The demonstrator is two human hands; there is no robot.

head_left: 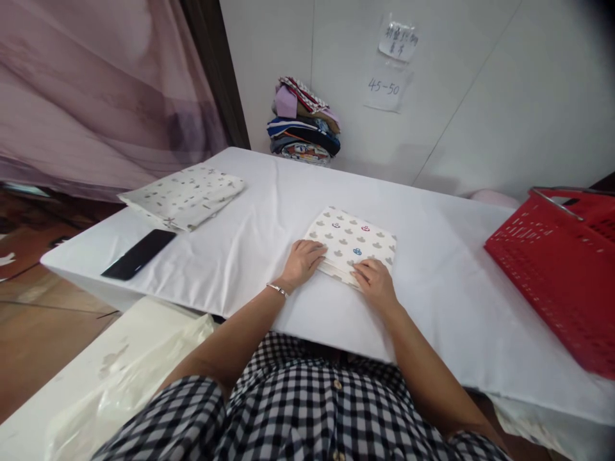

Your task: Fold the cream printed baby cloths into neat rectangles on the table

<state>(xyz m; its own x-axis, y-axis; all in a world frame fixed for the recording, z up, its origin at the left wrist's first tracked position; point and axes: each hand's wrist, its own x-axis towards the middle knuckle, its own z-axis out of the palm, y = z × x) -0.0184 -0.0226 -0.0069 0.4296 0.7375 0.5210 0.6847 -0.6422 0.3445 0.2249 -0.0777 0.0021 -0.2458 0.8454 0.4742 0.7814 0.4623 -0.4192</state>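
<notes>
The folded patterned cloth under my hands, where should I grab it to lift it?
Probably by the near edge of the folded patterned cloth, coming from your side. It lies flat on the white table, and your left hand and right hand rest on that edge.

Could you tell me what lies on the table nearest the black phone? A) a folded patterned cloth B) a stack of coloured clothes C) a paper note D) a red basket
A: the folded patterned cloth lies just beyond the black phone at the left end of the table, while the red basket sits far to the right.
</notes>
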